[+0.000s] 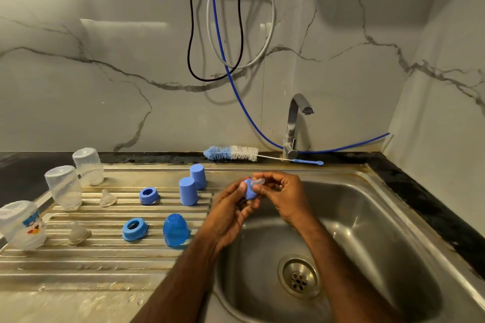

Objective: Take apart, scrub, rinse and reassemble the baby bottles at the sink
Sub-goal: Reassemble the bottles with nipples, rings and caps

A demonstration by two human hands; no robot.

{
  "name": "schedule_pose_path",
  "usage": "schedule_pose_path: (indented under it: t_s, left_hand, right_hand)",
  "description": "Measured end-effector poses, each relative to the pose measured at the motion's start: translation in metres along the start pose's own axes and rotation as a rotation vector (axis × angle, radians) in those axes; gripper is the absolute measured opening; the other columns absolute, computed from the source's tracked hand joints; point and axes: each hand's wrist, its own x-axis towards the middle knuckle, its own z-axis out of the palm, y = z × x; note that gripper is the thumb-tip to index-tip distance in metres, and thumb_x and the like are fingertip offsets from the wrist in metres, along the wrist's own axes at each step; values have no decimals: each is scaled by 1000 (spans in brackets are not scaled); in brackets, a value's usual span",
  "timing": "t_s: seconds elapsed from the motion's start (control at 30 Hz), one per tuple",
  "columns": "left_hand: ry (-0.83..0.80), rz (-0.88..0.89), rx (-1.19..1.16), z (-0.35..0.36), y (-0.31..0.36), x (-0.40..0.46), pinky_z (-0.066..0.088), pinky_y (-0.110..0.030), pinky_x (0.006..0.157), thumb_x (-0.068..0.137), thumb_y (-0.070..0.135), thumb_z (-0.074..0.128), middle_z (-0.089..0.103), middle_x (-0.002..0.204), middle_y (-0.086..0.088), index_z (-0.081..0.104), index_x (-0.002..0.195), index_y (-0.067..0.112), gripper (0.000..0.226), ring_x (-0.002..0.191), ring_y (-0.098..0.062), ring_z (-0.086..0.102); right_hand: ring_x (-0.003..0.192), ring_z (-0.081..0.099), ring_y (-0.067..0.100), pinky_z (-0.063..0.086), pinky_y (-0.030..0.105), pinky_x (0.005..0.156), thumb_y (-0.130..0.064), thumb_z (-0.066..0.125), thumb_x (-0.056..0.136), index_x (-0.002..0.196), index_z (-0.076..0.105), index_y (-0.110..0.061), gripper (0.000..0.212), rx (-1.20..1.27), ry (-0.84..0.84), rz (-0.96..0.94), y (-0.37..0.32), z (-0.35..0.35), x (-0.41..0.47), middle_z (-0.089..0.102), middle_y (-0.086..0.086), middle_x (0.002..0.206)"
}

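Left hand (231, 207) is gripping a blue collar ring (249, 191) at frame center above the sink (380, 217); right hand (282, 193) is pinching a clear teat (256, 181) at it. Three bottles (64, 186) are standing inverted, empty, far left.

Printed bottle (22, 225): cut off by left edge. Blue ring (248, 190) and clear teat (256, 181): partly hidden by fingers.
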Motion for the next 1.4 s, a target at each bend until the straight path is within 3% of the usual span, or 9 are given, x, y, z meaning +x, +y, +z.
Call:
schedule_pose_path:
  t_s: [0.17,0.4,0.6,0.73,0.83,0.97,1.1,1.2,1.4]
  left_hand:
    - [-14,3,80,2,0,-2,62,-26,64,103,18,50,67,112,-30,59,129,-2,34,75,-23,69]
    - [39,-90,76,2,-3,1,58,-22,52,101,51,46,67,84,-20,61,127,-6,65,53,-16,66]
    - [98,-121,186,2,-2,0,47,-15,40,98,59,48,58,66,-10,66,98,-1,62,45,-10,55]
    - [66,-119,159,7,-1,-3,52,-16,47,100,54,48,60,70,-10,62,114,-3,60,52,-10,55]
    - [34,-51,161,10,3,-7,53,-18,51,100,52,47,60,73,-10,59,127,-3,63,57,-13,56]
    - [82,31,380,19,24,-29,37,-18,42,106,49,38,65,66,-5,65,117,3,55,53,-12,54]
    - [221,229,723,9,81,-42,29,-20,35,107,49,38,71,79,-24,68,96,-4,62,43,-18,54]
    - [403,451,942,-5,147,-49,33,-20,36,105,32,53,70,73,-24,68,82,-7,47,37,-18,50]
    - [670,634,1519,-83,272,-60,55,-31,66,93,31,73,73,73,-4,74,83,11,22,65,-19,68]
  right_hand:
    - [82,73,19,61,28,70,-9,81,81,94,76,-11,14,37,31,38,2,-3,3,77,6,88]
    - [79,69,17,57,28,62,-12,61,98,109,73,-12,16,226,-21,135,0,-3,2,77,7,98]
    - [80,65,17,51,27,59,-16,75,87,112,73,-12,26,180,-94,135,-2,3,-2,75,8,102]
    - [77,66,18,50,22,57,-19,76,88,102,76,-7,18,112,-18,105,-2,10,0,76,8,96]
    - [96,71,21,59,28,71,-18,74,89,113,74,-15,24,139,-80,77,-4,11,2,75,6,107]
    - [104,70,19,60,42,88,-16,81,82,113,73,-25,33,97,-74,12,-8,26,1,75,-1,108]
    - [93,72,21,59,36,82,-39,90,69,100,71,-28,38,135,91,-75,-28,64,10,76,-1,96]
    - [88,73,17,59,33,80,-24,92,68,99,66,-25,40,123,105,-54,-47,97,30,75,-1,93]
    - [90,69,11,59,32,81,-34,92,68,108,61,-29,51,-152,-184,-101,-65,180,50,70,-7,96]
